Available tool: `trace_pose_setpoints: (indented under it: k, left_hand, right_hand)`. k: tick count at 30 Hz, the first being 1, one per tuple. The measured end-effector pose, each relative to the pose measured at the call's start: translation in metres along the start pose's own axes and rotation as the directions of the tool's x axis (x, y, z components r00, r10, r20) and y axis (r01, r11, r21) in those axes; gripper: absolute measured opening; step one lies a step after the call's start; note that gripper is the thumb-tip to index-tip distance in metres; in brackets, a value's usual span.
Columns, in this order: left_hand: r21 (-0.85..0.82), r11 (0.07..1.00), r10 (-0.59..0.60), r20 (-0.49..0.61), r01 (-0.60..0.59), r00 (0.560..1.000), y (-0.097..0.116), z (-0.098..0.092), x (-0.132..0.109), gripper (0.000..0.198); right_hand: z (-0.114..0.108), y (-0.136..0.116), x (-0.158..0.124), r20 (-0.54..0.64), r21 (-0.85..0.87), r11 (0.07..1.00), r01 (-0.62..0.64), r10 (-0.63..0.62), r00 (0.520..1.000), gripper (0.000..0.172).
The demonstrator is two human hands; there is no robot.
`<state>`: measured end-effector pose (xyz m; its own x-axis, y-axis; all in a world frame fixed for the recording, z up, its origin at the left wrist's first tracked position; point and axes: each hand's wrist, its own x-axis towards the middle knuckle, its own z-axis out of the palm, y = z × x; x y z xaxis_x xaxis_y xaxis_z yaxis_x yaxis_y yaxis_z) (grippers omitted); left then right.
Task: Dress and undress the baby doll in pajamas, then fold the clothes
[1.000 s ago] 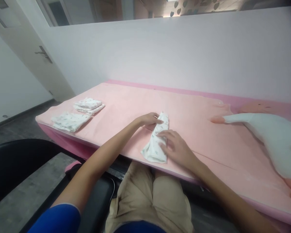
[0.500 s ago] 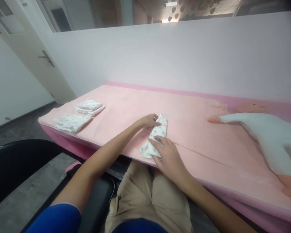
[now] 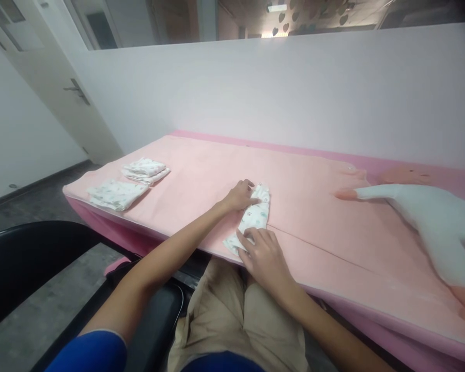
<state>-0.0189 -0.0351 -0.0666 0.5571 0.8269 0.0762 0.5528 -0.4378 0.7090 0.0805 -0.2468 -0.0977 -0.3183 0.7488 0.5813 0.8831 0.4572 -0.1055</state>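
A small white baby garment (image 3: 253, 215) with a green and pink print lies in front of me, folded into a narrow strip. My left hand (image 3: 240, 195) holds its upper end, fingers curled at the edge and thumb across the cloth. Down at the lower end, near the table's front edge, my right hand (image 3: 261, 250) has its fingers closed on the fabric and covers part of it. Whether the garment is trousers or a top I cannot tell.
Pink cloth (image 3: 201, 165) covers the table. On its left lie two folded printed cloth piles, a nearer one (image 3: 118, 195) and a farther one (image 3: 145, 169). A baby doll (image 3: 430, 212) in white clothing lies on the right. A black chair (image 3: 34, 258) stands at left.
My right hand has shifted slightly down along the garment toward the table edge, baring more of its middle. My left hand stays at the upper end.
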Motion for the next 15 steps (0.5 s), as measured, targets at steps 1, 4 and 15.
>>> trace_pose_setpoints:
  k: [1, 4, 15]
  left_hand:
    - [0.050, 0.998, 0.040, -0.048, -0.038, 0.998, 0.000, 0.000, -0.004, 0.068]
    - [0.194, 0.957, 0.250, -0.181, -0.215, 0.951, 0.004, -0.002, -0.019, 0.052]
    - [0.026, 0.880, 0.446, 0.293, -0.473, 0.846, 0.003, -0.011, -0.066, 0.049]
  right_hand:
    - [0.000, 0.000, -0.003, 0.021, 0.020, 1.000, 0.005, -0.005, 1.000, 0.037]
    - [-0.007, 0.005, -0.011, 0.081, 0.102, 0.995, 0.015, -0.024, 0.996, 0.036]
    - [-0.046, 0.071, -0.015, 0.230, 0.298, 0.945, 0.137, -0.210, 0.950, 0.083]
